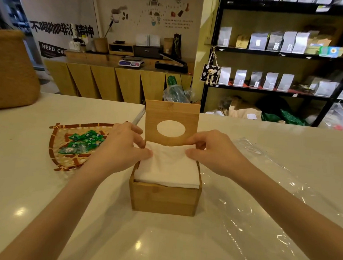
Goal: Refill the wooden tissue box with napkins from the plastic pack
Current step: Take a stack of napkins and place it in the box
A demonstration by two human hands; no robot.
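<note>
Two bare forearms reach in from the bottom corners of the head view across the pale, glossy desk (pixel 32 191). Between them stands the wooden tissue box (pixel 164 199), square and open, with its lid (pixel 172 111) upright at the far edge and the oval slot in the lid facing the camera. A stack of white napkins (pixel 167 172) fills the box to just above its rim, lying slightly askew toward the left wall. The left hand (pixel 118 146) rests at the far left corner of the stack, its grip pressed together on the top napkin's edge between thumb and fingers. The right hand (pixel 213 152) does the same at the far right corner, thumb and forefinger pinching the raised fold of paper close to the lid. The clear plastic pack (pixel 263 195) lies flattened and crinkled on the desk to the right of the box, running under the right forearm and touching the box's base. To the left, just beside the left hand, sits a woven bamboo tray (pixel 54 153) holding small green sachets (pixel 85 140). A woven basket (pixel 9 69) stands at the far left edge of the desk.
</note>
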